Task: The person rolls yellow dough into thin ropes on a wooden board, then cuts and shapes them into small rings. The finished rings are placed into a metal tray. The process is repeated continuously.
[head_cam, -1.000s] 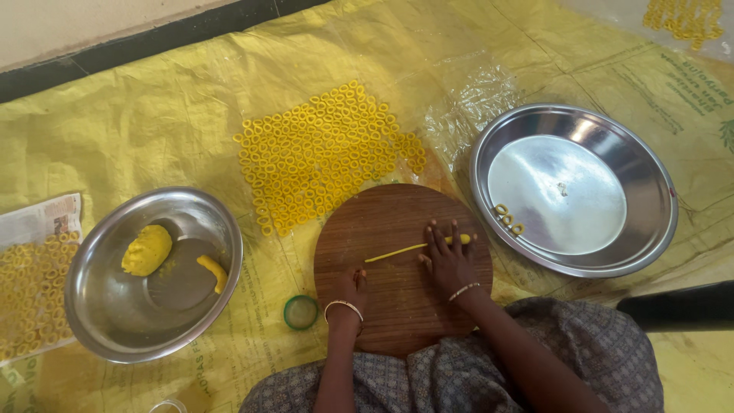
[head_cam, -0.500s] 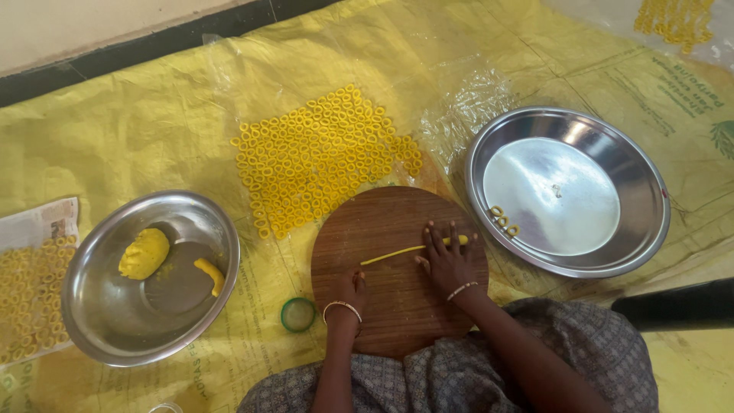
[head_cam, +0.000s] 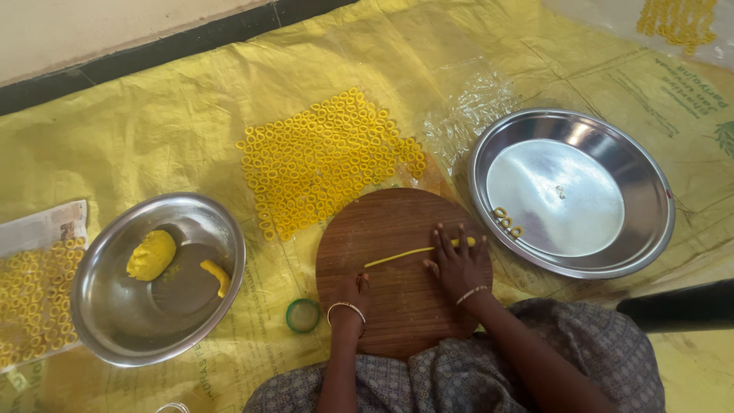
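My right hand (head_cam: 456,260) lies flat, fingers spread, on the right end of a thin yellow dough rope (head_cam: 397,257) that stretches across a round wooden board (head_cam: 382,222). Near the board's front left edge my left hand (head_cam: 352,291) rests on the wood with fingers curled, holding nothing that I can see. Both wrists carry thin bangles. Beyond the board, several small yellow dough rings (head_cam: 325,160) lie spread on a yellow plastic sheet (head_cam: 153,130).
A steel bowl (head_cam: 107,313) at the left holds a dough lump (head_cam: 151,255) and a short dough piece (head_cam: 217,275). A wide steel plate (head_cam: 642,199) at the right has three rings (head_cam: 506,222) on its rim. A green lid (head_cam: 303,315) sits by the board. More rings (head_cam: 30,294) lie on paper far left.
The hands stay on the board; my right hand keeps pressing on the dough rope, which looks much the same length. The view has shifted slightly.
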